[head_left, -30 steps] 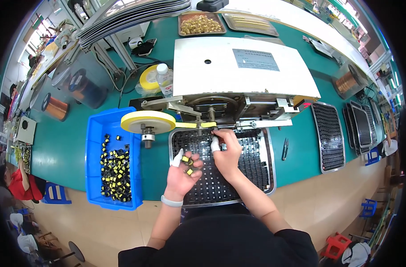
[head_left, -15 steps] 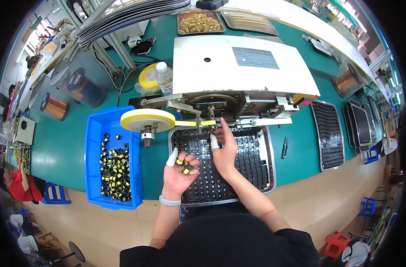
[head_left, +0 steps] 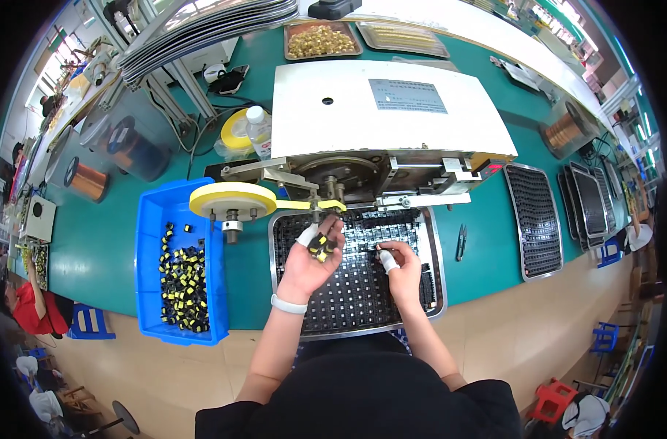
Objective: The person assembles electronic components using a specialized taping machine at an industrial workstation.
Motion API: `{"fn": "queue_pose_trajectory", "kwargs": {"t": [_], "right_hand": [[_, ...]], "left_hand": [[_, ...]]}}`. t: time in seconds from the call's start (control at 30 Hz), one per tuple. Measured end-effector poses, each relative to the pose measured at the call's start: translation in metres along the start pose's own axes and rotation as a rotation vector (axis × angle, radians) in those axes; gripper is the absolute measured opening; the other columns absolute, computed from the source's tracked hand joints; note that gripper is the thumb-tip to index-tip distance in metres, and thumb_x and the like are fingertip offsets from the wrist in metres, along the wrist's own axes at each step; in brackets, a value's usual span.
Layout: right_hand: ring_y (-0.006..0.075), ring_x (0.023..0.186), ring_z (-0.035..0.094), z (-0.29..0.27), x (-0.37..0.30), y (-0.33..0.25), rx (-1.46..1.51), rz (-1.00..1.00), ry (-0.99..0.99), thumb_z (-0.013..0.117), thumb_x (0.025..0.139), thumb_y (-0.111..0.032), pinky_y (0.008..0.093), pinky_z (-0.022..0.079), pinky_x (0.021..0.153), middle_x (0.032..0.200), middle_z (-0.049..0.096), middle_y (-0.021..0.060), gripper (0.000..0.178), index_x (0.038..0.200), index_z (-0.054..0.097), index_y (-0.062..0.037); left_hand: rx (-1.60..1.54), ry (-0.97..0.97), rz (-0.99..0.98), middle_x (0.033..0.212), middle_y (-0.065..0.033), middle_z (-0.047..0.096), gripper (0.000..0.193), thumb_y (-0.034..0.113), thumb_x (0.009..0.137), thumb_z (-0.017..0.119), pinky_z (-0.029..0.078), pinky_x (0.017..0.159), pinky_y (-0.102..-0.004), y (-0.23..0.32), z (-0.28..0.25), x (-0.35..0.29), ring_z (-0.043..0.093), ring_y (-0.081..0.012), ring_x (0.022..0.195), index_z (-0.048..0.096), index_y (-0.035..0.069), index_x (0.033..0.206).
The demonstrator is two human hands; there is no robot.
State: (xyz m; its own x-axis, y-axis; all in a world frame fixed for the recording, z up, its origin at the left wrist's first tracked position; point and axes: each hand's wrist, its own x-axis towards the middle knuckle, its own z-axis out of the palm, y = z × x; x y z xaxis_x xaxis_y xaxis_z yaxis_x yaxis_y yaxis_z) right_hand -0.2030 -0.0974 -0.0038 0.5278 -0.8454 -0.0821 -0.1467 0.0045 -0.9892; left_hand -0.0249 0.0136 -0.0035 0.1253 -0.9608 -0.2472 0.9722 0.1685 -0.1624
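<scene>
A: What is the left grip holding?

B: From my remote seat, I am cupping several black-and-yellow parts (head_left: 321, 249) in my left hand (head_left: 311, 271), palm up, fingers loosely bent. In the head view they are sitting just below the yellow tape (head_left: 294, 205), which is stretching from the tape roll (head_left: 233, 193) to the front of the white machine (head_left: 333, 124).

A: And the right grip?

B: I am holding my right hand (head_left: 404, 274) over the metal tray (head_left: 440, 293), thumb and forefinger narrowly spaced. Whether they are pinching one of the black pieces (head_left: 348, 296), I cannot tell. White finger cots (head_left: 388, 260) are covering both thumbs.

A: Surroundings?

B: More black-and-yellow parts are lying heaped in the blue bin (head_left: 218, 293), left of the tray. The bin and machine are resting on the green desk (head_left: 106, 256). Dark snips (head_left: 461, 243) are lying right of the metal tray.
</scene>
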Motion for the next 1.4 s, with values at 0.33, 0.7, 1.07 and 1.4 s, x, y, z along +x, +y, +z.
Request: {"fn": "queue_pose_trajectory", "kwargs": {"t": [0.33, 0.7, 1.07, 1.4], "right_hand": [[0.0117, 0.077, 0.064, -0.007, -0.001, -0.015, 0.127, 0.05, 0.103, 0.06, 0.085, 0.006, 0.023, 0.051, 0.071, 0.09, 0.068, 0.008, 0.021, 0.106, 0.063, 0.0033], [0.0137, 0.079, 0.064, 0.062, 0.024, -0.042, 0.089, -0.203, 0.071, 0.065, 0.082, 0.005, 0.0251, 0.051, 0.068, 0.092, 0.066, 0.009, 0.015, 0.096, 0.068, 0.0014], [0.0184, 0.08, 0.066, 0.077, 0.029, -0.038, 0.036, -0.342, 0.084, 0.065, 0.08, 0.008, 0.0263, 0.053, 0.067, 0.091, 0.066, 0.0111, 0.016, 0.093, 0.068, 0.0017], [0.0122, 0.071, 0.063, 0.075, 0.039, -0.037, 0.176, -0.098, -0.034, 0.067, 0.081, 0.003, 0.0252, 0.051, 0.063, 0.09, 0.066, 0.0096, 0.018, 0.099, 0.066, 0.0032]], "left_hand": [[0.15, 0.09, 0.092, 0.112, -0.0073, 0.06, 0.032, 0.027, 0.096, 0.051, 0.046, 0.073, -0.0325, -0.012, 0.01, 0.031, 0.055, -0.0212, 0.099, 0.058, 0.006, 0.119], [0.112, 0.017, 0.012, 0.113, -0.0069, 0.058, 0.033, 0.028, 0.099, 0.047, 0.04, 0.058, -0.0262, -0.025, -0.015, -0.034, 0.05, -0.0171, 0.086, 0.054, 0.01, 0.126], [0.199, -0.006, 0.17, 0.113, -0.0046, 0.057, 0.027, 0.026, 0.1, 0.046, 0.044, 0.063, -0.0277, 0.007, -0.009, -0.063, 0.051, -0.0177, 0.092, 0.06, 0.011, 0.118], [0.171, 0.012, 0.143, 0.114, -0.0043, 0.058, 0.025, 0.026, 0.099, 0.048, 0.045, 0.068, -0.0293, -0.001, -0.005, -0.059, 0.051, -0.0187, 0.095, 0.063, 0.011, 0.112]]}}
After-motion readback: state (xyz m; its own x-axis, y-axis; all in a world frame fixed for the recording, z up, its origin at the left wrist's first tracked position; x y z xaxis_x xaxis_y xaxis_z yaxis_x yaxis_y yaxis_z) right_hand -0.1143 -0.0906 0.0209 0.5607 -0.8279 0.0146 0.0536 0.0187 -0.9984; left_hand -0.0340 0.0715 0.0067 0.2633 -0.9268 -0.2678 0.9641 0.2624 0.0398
